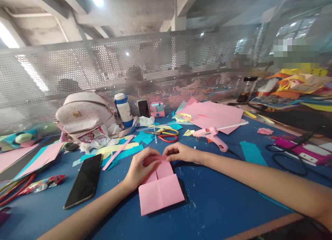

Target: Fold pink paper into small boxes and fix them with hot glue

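Note:
A sheet of pink paper (162,195), folded into a boxy shape with a wide flap at the near end, lies on the blue table (212,205) in front of me. My left hand (144,165) curls over the paper's far left part, its thumb pressed along the fold. At the far right corner my right hand (181,153) pinches the paper's edge between thumb and fingers. Part of the far end is hidden under my fingers. Beyond my hands lie red-and-yellow-handled scissors (168,133) and a pink glue gun (212,136) with a glue stick in its back.
A dark phone (84,181) lies left. Behind it stand a pale backpack (86,112), a bottle (123,110) and a second phone (143,108). Paper scraps (124,151) and pink sheets (215,113) spread across the back. A magenta power strip (301,150) with cables sits right. A perforated metal screen (98,67) closes off the far side.

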Demonstrator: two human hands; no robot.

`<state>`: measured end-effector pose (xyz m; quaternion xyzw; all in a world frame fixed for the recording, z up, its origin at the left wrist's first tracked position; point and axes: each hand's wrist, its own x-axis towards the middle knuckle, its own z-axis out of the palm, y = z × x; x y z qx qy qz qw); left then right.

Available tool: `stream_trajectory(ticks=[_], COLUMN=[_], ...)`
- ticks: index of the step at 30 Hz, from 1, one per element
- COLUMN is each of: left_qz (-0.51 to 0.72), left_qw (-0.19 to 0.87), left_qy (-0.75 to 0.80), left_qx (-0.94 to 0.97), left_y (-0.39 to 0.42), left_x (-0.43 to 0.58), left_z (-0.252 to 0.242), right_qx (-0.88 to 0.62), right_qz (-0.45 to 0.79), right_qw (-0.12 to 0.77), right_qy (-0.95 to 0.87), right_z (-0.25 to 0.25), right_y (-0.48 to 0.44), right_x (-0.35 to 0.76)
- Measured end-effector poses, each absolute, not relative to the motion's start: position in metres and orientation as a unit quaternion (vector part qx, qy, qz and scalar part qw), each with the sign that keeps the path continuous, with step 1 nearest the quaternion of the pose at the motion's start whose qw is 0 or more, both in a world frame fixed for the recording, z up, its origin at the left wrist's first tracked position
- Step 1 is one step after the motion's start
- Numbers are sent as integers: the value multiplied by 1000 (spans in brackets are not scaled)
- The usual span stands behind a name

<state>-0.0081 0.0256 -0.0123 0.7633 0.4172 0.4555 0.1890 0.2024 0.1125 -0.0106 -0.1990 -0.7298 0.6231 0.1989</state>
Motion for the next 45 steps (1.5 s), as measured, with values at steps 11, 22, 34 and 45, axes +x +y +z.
stream_trajectory(ticks=[11,22,34,45], left_qz=[467,472,465,454], left_qw=[205,226,220,209], left_qy=[408,371,392,391], left_qx=[757,768,763,773], left_y=[26,28,27,28], left_x=[-8,-10,-10,-9], left_z=[-11,-13,-13,-14], right_qx=[-201,-199,-190,-191], right_qz=[617,607,550,547], right_qw=[199,175,223,232], right_qy=[-734,-749,-782,-781], right_z=[-11,-10,-22,-23], right_y=[113,115,113,114], right_x=[202,203,202,203])
